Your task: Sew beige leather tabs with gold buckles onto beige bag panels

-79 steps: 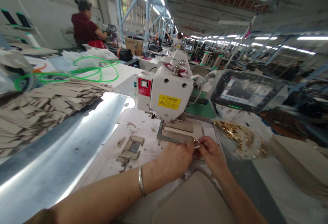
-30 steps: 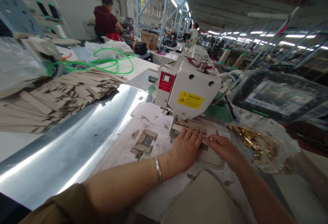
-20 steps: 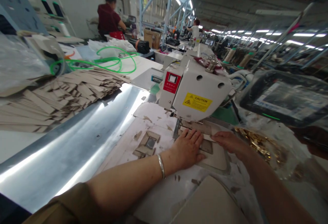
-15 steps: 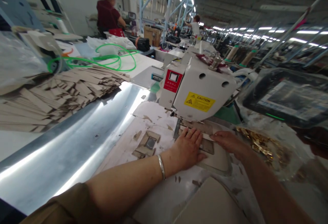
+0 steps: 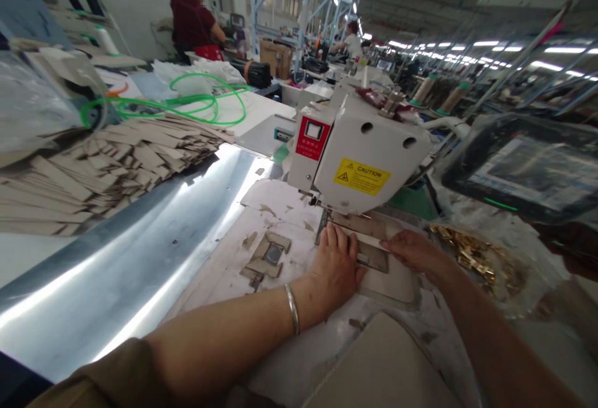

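Observation:
Under the white sewing machine head (image 5: pixel 352 152) lies a flat beige panel (image 5: pixel 397 286) with a darker rectangular frame around a slot. A narrow light strip (image 5: pixel 369 241) runs across the panel between my hands. My left hand (image 5: pixel 334 268), with a silver bangle at the wrist, lies with fingers flat over the strip's left end, close to a metal clamp edge (image 5: pixel 322 226); what is under the fingers is hidden. My right hand (image 5: pixel 413 252) pinches the strip's right end between thumb and finger. Closer to me lies another beige panel (image 5: pixel 378 370) with stitching along its edge.
A heap of beige strips (image 5: pixel 116 168) covers the left side beside a shiny metal plate (image 5: pixel 154 258). Green tubing (image 5: pixel 210 99) coils behind it. On the right are a bag of gold metal fittings (image 5: pixel 471 258) and a control screen (image 5: pixel 532 165). Two co-workers stand farther back.
My left hand has shifted slightly left and its fingers have drawn closer together, uncovering more of the strip and slot. My right hand stays at the strip's right end.

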A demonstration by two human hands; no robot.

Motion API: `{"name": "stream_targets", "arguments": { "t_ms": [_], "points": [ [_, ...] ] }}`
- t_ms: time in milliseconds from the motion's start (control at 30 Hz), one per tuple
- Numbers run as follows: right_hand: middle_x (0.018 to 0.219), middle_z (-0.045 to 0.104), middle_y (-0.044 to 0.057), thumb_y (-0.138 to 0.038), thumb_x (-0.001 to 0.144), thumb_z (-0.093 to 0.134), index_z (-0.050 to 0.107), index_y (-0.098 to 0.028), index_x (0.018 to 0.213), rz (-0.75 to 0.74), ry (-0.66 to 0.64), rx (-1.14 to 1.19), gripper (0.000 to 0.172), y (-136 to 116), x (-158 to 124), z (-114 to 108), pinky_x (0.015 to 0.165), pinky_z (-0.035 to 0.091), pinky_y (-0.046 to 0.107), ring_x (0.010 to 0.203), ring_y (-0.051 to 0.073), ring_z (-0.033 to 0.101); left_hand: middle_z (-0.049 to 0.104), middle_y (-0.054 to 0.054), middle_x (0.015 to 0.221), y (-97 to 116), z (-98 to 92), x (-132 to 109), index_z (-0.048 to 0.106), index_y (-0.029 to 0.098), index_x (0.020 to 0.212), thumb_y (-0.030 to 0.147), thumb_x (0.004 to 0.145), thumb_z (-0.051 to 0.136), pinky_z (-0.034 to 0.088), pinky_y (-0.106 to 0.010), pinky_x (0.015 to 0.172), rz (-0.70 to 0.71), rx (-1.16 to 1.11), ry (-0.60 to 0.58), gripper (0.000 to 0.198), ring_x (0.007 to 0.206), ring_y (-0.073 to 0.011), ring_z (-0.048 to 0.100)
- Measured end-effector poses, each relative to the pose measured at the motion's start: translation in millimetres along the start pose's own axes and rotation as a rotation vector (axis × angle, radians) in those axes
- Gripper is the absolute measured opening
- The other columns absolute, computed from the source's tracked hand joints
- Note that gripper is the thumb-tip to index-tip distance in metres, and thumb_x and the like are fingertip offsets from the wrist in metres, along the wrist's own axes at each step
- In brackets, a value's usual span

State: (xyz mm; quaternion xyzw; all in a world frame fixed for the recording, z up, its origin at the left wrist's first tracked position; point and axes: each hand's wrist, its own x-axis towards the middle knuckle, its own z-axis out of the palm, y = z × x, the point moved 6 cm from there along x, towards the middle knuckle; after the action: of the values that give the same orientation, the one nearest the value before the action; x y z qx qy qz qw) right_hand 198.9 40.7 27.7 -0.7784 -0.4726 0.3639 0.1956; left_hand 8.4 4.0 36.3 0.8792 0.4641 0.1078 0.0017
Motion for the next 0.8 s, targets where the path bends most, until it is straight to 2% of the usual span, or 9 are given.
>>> {"name": "stream_targets", "arguments": {
  "t_ms": [100, 267, 400, 567, 700, 800],
  "points": [
    [0.042, 0.046, -0.006, -0.038, 0.072, 0.068, 0.046, -0.020, 0.062, 0.039, -0.045, -0.012, 0.030, 1.1, -0.6, -1.5, 0.038, 0.018, 0.020, 0.034, 0.005, 0.032, 0.044, -0.034, 0.139, 1.7, -0.6, 1.2, 0.041, 0.000, 0.140, 0.049, 0.094, 0.050, 0.028, -0.056, 0.107, -0.010, 0.029, 0.016, 0.068, 0.133, -0.0440, 0.039],
    [0.042, 0.049, -0.005, -0.033, 0.076, 0.068, 0.048, -0.018, 0.056, 0.056, -0.128, -0.028, 0.032, 1.2, 1.6, -6.6, 0.037, 0.021, 0.019, 0.035, 0.005, 0.034, 0.054, -0.029, 0.129, -2.1, -1.7, 7.5, 0.048, 0.003, 0.134, 0.056, 0.089, 0.053, 0.022, -0.057, 0.109, 0.002, 0.099, 0.062, 0.069, 0.124, -0.0413, 0.048],
    [0.044, 0.051, -0.004, -0.030, 0.077, 0.069, 0.051, -0.017, 0.056, 0.099, -0.159, -0.019, 0.030, 3.0, 2.5, -3.5, 0.037, 0.023, 0.019, 0.036, 0.005, 0.038, 0.057, -0.028, 0.123, -3.1, -4.3, 7.6, 0.050, 0.003, 0.132, 0.056, 0.089, 0.053, 0.026, -0.055, 0.106, 0.050, 0.106, 0.059, 0.068, 0.119, -0.0400, 0.051],
    [0.044, 0.050, -0.004, -0.021, 0.082, 0.062, 0.049, -0.018, 0.057, 0.089, -0.092, -0.065, 0.029, -1.3, -1.2, 1.4, 0.038, 0.025, 0.019, 0.036, 0.006, 0.038, 0.058, -0.028, 0.120, 0.1, -9.4, 6.7, 0.050, 0.000, 0.131, 0.054, 0.090, 0.052, 0.026, -0.056, 0.105, 0.064, 0.141, 0.071, 0.068, 0.117, -0.0402, 0.052],
    [0.042, 0.047, -0.005, -0.019, 0.083, 0.062, 0.049, -0.018, 0.056, 0.037, 0.003, -0.221, 0.030, -9.7, -2.9, -5.6, 0.039, 0.027, 0.019, 0.037, 0.006, 0.038, 0.058, -0.029, 0.120, 0.5, -8.0, 6.9, 0.051, -0.001, 0.129, 0.055, 0.091, 0.051, 0.024, -0.056, 0.106, 0.069, 0.158, 0.084, 0.067, 0.117, -0.0410, 0.052],
    [0.046, 0.051, -0.004, -0.018, 0.078, 0.069, 0.054, -0.017, 0.056, -0.046, 0.060, -0.150, 0.027, -18.6, -4.4, -15.9, 0.045, 0.039, 0.017, 0.044, 0.007, 0.047, 0.058, -0.028, 0.120, -0.5, -7.0, 6.5, 0.050, -0.001, 0.129, 0.055, 0.092, 0.049, 0.024, -0.056, 0.107, 0.080, 0.143, 0.091, 0.068, 0.117, -0.0402, 0.052]
  ]
}}
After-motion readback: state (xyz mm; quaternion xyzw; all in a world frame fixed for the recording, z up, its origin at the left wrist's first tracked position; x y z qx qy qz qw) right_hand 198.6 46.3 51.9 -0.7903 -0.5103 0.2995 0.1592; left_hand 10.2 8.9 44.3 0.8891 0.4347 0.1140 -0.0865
